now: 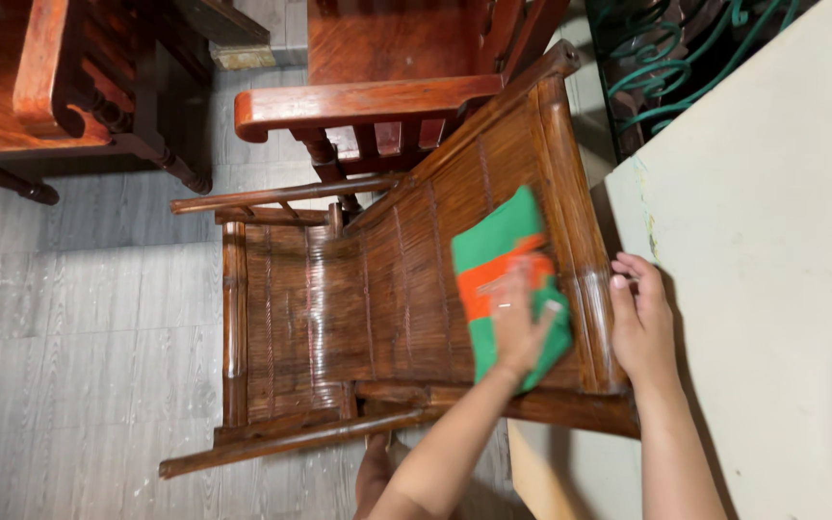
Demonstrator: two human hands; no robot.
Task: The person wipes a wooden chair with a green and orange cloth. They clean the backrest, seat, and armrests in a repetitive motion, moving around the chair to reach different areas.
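A low bamboo chair point(339, 308) of dark brown slats stands on the grey floor, its backrest towards a pale wall. My left hand point(520, 325) presses a green cloth with an orange band point(495, 252) against the backrest slats; the hand is blurred. My right hand point(639, 323) rests on the chair's top rail point(585, 279), with the fingers curled over its edge beside the wall.
A red-brown wooden armchair point(377, 96) stands just behind the bamboo chair, and another dark wooden piece of furniture point(60, 77) is at the top left. A pale wall or panel point(772, 241) fills the right side, with green scrolled ironwork point(666, 58) above. My foot point(374, 474) shows below the chair.
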